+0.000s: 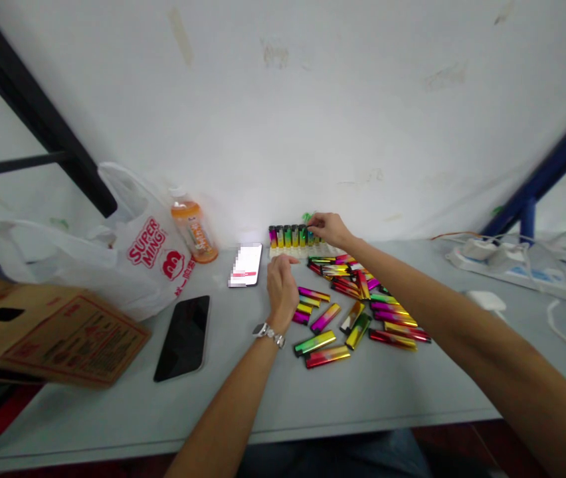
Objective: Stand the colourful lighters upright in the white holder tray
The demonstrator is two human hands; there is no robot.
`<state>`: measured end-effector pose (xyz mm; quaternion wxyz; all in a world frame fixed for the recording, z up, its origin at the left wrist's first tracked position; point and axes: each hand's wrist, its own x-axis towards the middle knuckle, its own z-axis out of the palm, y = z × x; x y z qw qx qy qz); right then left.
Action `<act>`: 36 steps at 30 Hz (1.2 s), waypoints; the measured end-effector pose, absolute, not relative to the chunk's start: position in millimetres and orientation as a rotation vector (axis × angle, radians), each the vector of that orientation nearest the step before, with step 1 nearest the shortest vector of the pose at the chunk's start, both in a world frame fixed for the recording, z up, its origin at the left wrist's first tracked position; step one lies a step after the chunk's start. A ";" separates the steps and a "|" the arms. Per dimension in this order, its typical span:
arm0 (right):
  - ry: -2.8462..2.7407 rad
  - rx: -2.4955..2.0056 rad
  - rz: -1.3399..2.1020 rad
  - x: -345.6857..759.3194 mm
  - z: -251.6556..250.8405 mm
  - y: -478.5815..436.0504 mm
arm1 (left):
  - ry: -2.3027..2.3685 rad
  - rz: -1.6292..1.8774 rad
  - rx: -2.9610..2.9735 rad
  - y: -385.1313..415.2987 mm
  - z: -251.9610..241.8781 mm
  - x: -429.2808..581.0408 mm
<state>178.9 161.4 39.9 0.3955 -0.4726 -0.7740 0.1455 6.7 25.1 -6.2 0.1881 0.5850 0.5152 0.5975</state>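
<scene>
Right hand: fingertips at the right part of the upright lighter row, by the wall. Can't tell if it's gripping one; fingers cover the contact, and that end of the row is partly hidden. Row stands along a pale strip; its slots are too small to make out.

Left hand: fingers curled, just left of the loose lighters. Palm side hidden, can't tell if it holds anything. Ends of a few lighters beside it are blocked from view.

Loose ones lie scattered and overlapping on the surface, so no clean count; right forearm hides part of the pile's right side.

Lit phone: screen partly pixelated, unreadable. Carton cut off at left edge; cables run out of frame right.
</scene>
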 end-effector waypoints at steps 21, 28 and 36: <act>-2.201 -1.435 -0.015 177.8 29.3 96.4 | 1.378 1.687 1.842 1.3 2.7 -0.1; -2.617 -1.378 0.158 207.5 48.9 54.8 | 1.443 1.591 1.856 6.9 -0.2 11.3; -2.630 -1.413 -0.127 206.0 40.4 38.4 | 1.334 1.746 1.899 10.2 2.8 13.3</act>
